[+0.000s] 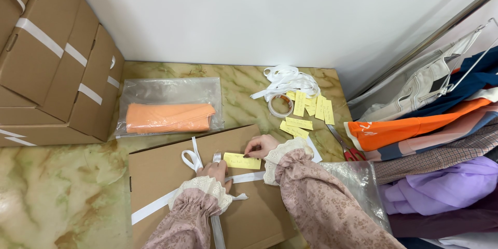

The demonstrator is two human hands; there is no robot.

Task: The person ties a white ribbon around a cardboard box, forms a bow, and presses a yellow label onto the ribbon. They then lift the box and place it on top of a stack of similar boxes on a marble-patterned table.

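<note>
So the left hand [217, 170] is pinching one end of a yellow paper tag [241, 161], fingers closed on it right where the white ribbon [155, 205] crosses on top of the flat cardboard box [166, 176], and the right hand [261, 146] has its fingertips curled down onto the other end of the same tag, pressing rather than gripping as far as I can see. There's a little ribbon bow [191, 160] just left of the left hand. The box sits on a green marbled worktop [57, 187]. Beyond it, more yellow tags [308, 111] are scattered next to a tape roll [280, 105] and a loose pile of white ribbon [288, 79] (red-handled scissors [345, 148] near the right edge too). A bagged orange garment [168, 116] lies behind the box, stacked cartons [52, 62] on the left, hanging clothes [441, 145] on the right.
</note>
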